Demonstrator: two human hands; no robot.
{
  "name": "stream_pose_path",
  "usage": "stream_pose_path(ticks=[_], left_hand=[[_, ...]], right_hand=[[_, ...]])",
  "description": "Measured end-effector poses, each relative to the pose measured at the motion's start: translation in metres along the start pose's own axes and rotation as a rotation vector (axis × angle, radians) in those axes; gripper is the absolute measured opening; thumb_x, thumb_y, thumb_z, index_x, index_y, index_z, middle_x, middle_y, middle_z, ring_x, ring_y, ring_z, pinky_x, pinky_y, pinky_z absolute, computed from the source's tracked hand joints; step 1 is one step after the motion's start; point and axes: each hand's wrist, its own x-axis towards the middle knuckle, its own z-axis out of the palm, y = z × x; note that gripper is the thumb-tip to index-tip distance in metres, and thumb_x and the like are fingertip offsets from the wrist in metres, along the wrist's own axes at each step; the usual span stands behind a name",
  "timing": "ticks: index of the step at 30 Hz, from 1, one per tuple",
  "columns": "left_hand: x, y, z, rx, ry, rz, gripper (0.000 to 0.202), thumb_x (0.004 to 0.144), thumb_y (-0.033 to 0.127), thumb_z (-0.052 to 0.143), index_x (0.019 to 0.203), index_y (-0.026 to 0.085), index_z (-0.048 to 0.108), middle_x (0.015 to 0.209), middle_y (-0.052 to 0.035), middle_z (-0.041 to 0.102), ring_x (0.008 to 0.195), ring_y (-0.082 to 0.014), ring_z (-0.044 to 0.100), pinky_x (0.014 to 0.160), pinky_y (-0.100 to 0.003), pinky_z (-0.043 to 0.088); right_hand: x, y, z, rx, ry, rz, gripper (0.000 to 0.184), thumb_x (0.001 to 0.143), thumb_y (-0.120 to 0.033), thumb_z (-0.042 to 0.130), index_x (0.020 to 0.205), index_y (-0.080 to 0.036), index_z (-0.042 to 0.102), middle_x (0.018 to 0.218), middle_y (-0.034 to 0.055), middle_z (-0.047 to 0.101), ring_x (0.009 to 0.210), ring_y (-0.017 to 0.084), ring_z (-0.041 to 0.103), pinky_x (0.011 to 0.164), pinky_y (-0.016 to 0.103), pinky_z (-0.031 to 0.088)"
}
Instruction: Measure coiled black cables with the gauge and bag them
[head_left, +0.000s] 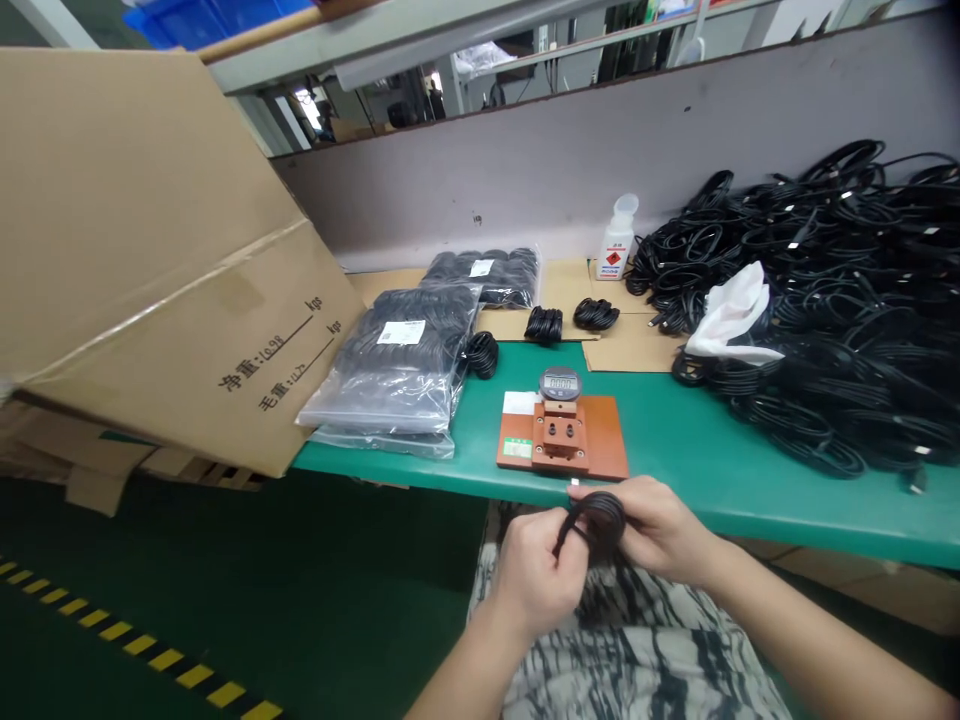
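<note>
A coiled black cable (602,515) is held between my two hands, just in front of the table's near edge. My left hand (541,568) is closed around the coil's left side. On the other side, my right hand (664,528) pinches the coil, and a small pale connector end (575,484) shows by its fingertips. Right behind my hands, on the green table (675,420), stands a brown fixture (561,438) on a flat base, with a round digital gauge (560,385) on top.
Clear bags of coiled cables (405,340) lie to the left, beside a large cardboard box (187,290). Loose coils (544,325) rest behind the fixture. A white bottle (617,240) stands at the back. Piled black cables (817,300) with a white cloth (731,315) fill the right.
</note>
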Motion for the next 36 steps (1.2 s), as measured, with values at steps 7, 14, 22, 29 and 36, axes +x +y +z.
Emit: stream_pose_path(ticks=[7,14,22,29,36], left_hand=[[0.02,-0.018,-0.008,0.136,0.11,0.271,0.027,0.079,0.015,0.046,0.058,0.023,0.031,0.051,0.0034,0.036,0.045,-0.0118,0.034,0.049,-0.029,0.022],[0.039,-0.031,-0.013,0.231,0.203,0.529,0.025,0.075,0.019,0.048,0.054,0.023,0.034,0.047,0.0016,0.042,0.045,-0.0142,0.038,0.05,-0.033,0.022],[0.044,-0.045,-0.006,0.25,0.24,0.581,0.025,0.074,0.02,0.047,0.054,0.024,0.032,0.045,0.0031,0.039,0.043,-0.0135,0.034,0.048,-0.033,0.022],[0.039,-0.044,0.001,0.284,0.326,0.523,0.023,0.074,0.022,0.047,0.055,0.023,0.034,0.049,0.0011,0.04,0.05,-0.0158,0.036,0.052,-0.034,0.024],[0.04,-0.037,-0.002,0.292,0.416,0.51,0.021,0.068,0.021,0.047,0.053,0.021,0.033,0.049,0.004,0.035,0.052,-0.0144,0.036,0.074,-0.042,0.037]], right_hand=[[0.005,0.012,-0.004,-0.245,-0.08,-0.144,0.048,0.092,-0.01,0.041,0.137,-0.017,0.054,0.094,0.0097,0.076,0.08,0.019,0.074,0.074,0.028,0.058],[0.013,0.007,0.009,-0.239,0.142,-0.258,0.049,0.087,-0.002,0.046,0.131,-0.019,0.059,0.099,0.0073,0.077,0.085,0.019,0.075,0.075,0.025,0.06],[0.009,0.012,0.015,-0.322,0.237,-0.239,0.043,0.086,-0.005,0.051,0.125,-0.018,0.062,0.09,0.0076,0.078,0.068,0.021,0.075,0.061,0.027,0.061],[0.007,0.014,0.017,-0.343,0.203,-0.242,0.047,0.087,-0.003,0.047,0.13,-0.016,0.057,0.077,0.0053,0.075,0.059,0.019,0.07,0.054,0.028,0.055],[0.006,0.018,0.018,-0.368,0.194,-0.275,0.041,0.09,-0.009,0.046,0.129,-0.014,0.058,0.064,0.0027,0.069,0.052,0.018,0.065,0.05,0.027,0.054]])
